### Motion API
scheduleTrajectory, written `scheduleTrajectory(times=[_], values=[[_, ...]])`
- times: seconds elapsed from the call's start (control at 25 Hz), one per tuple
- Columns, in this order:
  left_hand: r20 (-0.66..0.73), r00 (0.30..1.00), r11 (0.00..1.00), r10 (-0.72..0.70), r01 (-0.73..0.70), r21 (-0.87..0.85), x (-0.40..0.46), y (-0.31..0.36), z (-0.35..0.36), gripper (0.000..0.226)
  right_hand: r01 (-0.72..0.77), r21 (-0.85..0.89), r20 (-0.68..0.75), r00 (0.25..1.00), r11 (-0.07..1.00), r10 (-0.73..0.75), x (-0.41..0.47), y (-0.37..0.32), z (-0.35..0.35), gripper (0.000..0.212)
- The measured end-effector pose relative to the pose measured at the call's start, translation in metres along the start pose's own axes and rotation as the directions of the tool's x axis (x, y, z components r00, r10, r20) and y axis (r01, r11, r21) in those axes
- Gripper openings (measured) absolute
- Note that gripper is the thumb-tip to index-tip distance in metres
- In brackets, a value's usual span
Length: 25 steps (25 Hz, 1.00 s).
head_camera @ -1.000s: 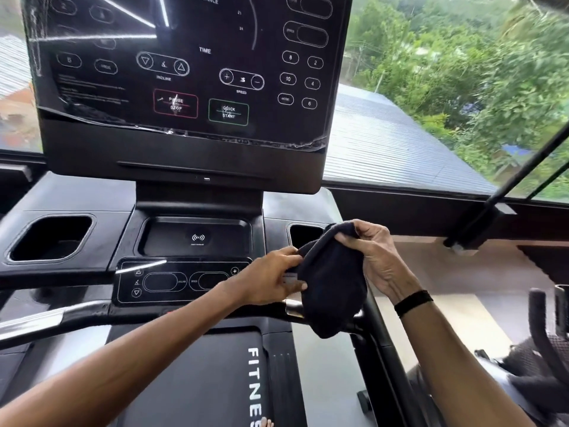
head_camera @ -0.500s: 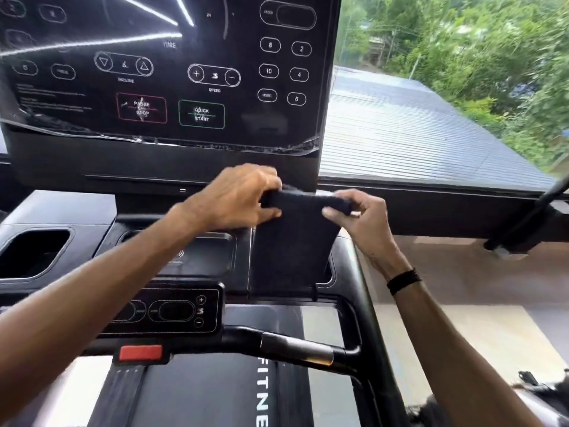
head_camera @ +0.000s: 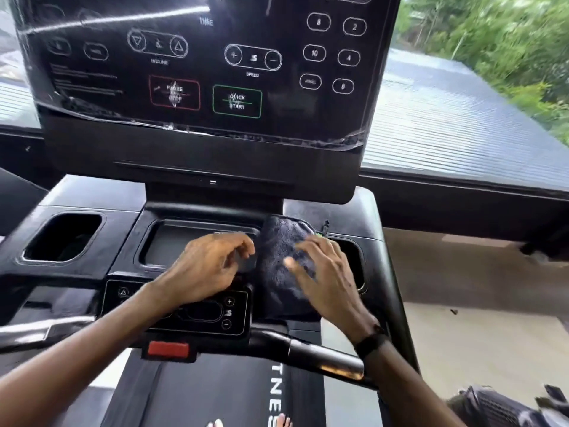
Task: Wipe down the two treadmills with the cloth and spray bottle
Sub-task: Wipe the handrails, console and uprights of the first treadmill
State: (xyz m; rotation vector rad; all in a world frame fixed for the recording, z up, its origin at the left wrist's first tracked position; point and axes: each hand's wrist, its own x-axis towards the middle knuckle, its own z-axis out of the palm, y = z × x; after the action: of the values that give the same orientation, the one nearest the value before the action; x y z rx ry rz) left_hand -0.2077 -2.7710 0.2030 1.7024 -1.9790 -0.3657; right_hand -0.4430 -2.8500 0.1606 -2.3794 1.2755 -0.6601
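We see the dark folded microfibre cloth (head_camera: 284, 266) laid on the black plastic treadmill console surface (head_camera: 101, 195), between the shallow centre tray (head_camera: 184, 241) and the right cup recess (head_camera: 354, 257). The right hand (head_camera: 326, 278) lies flat on it, fingers spread and straight; the left hand (head_camera: 209, 269) hovers just beside it, fingers loosely curled, seemingly holding nothing. No spray bottle is visible. We judge the wiping barely begun: the console awaits a pass and the second treadmill is out of view. Half a second earlier, both hands held the cloth stretched upright in the air.
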Motion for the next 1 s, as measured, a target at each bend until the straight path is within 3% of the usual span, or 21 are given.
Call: scheduleTrajectory(times=[0.08, 0.2, 0.4, 0.52, 0.64, 0.84, 1.0], values=[[-0.038, 0.998, 0.996, -0.048, 0.050, 0.074, -0.003, -0.002, 0.008, 0.027, -0.041, -0.136, 0.104, 0.993, 0.990, 0.056, 0.019, -0.019, 0.032, 0.076], [-0.025, 0.995, 0.981, -0.095, 0.098, 0.168, -0.009, -0.010, 0.023, 0.013, 0.011, -0.338, 0.159, 0.986, 0.941, 0.045, 0.020, -0.021, 0.080, 0.073], [0.086, 0.966, 0.953, -0.244, 0.222, 0.206, 0.003, 0.000, 0.028, 0.048, -0.048, -0.333, 0.106, 0.990, 0.942, 0.088, 0.066, 0.005, 0.079, 0.067], [0.254, 0.941, 0.959, -0.222, 0.163, 0.232, 0.016, 0.004, 0.032, 0.079, -0.104, -0.254, 0.069, 0.990, 0.962, 0.125, 0.098, 0.027, 0.073, 0.064], [0.405, 0.896, 0.967, -0.181, 0.087, 0.241, 0.044, 0.005, 0.046, 0.101, -0.152, -0.328, 0.054, 0.982, 0.932, 0.179, 0.129, 0.052, 0.059, 0.059], [0.614, 0.766, 0.945, -0.190, -0.027, 0.326, 0.069, -0.015, 0.066, 0.149, -0.342, -0.393, 0.054, 0.918, 0.854, 0.392, 0.139, 0.131, 0.024, 0.068], [0.660, 0.728, 0.943, -0.186, -0.058, 0.329, 0.069, -0.024, 0.068, 0.162, -0.551, -0.218, 0.081, 0.812, 0.806, 0.577, 0.080, 0.162, -0.002, 0.066]])
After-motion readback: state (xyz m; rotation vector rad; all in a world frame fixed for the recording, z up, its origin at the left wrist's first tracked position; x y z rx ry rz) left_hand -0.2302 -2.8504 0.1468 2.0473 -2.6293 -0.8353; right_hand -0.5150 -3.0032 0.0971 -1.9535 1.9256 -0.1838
